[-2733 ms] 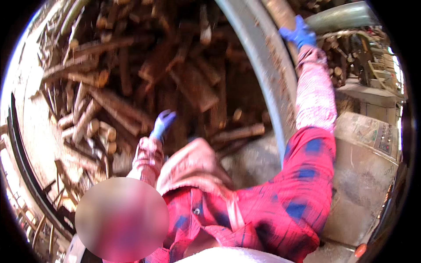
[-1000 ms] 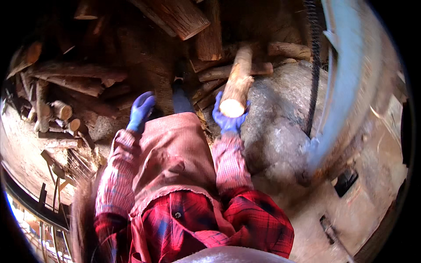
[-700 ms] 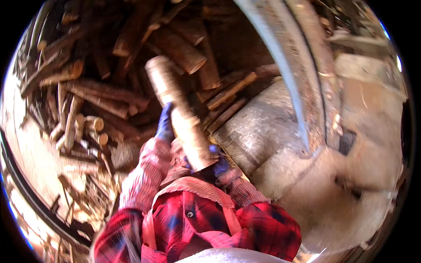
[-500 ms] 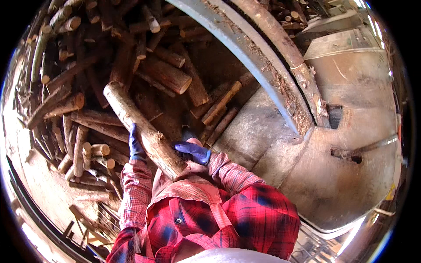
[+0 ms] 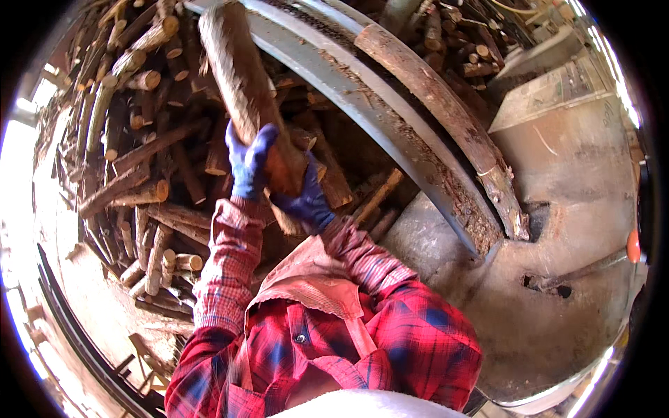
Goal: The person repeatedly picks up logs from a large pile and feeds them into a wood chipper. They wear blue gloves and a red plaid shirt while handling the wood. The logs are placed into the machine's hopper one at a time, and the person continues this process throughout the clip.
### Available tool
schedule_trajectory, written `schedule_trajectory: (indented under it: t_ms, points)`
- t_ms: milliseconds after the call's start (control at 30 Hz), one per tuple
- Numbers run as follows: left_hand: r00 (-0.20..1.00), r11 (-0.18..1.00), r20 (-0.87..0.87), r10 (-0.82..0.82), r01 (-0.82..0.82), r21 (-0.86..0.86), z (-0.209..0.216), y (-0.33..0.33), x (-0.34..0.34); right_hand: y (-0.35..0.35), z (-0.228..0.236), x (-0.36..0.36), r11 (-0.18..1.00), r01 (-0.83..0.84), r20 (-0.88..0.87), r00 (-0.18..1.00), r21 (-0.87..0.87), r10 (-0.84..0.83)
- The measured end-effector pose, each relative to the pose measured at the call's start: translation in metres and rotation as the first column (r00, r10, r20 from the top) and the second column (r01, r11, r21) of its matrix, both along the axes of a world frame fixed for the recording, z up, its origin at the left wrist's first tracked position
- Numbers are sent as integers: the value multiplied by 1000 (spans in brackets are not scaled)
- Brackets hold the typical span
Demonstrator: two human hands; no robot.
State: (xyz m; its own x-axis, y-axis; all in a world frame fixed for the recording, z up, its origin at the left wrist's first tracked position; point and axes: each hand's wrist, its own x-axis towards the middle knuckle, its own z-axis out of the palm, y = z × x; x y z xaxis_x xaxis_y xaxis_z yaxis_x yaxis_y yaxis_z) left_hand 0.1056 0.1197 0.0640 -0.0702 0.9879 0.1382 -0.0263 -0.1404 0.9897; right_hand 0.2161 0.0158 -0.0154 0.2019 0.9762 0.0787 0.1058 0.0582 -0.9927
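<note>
A thick bark-covered log (image 5: 235, 73) is held out in front of me, its far end tilted up toward the metal rail (image 5: 317, 66). My left hand (image 5: 249, 159), in a blue-purple glove, is closed round the log's left side, thumb across the top. Nearer me, my right hand (image 5: 306, 202), gloved alike, grips the log's lower right side close to its near end. That hand's fingers are partly hidden. Behind the rail, another long log (image 5: 435, 94) lies along it, its near end by a square hole in the metal surface.
Many cut logs (image 5: 150, 139) lie heaped at the left and under the rail. More logs (image 5: 477, 52) are piled beyond it. Bark crumbs fill the rail's channel. A worn metal surface (image 5: 557, 160) with holes spreads out at the right.
Both hands have lifted the log up and away from my body toward the rail. The left hand has moved forward and right; my arms are stretched further out.
</note>
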Motion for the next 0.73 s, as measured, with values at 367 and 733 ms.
schedule_trajectory:
  t_ms: [367, 733]
  points:
    - [789, 755, 74, -611, 551, 356, 189, 14, 251, 22, 215, 230, 929, -37, -929, -13, 370, 369]
    - [593, 524, 250, -766, 800, -291, -49, -78, 270, -101, 51, 175, 775, 626, -270, 734, -87, -623]
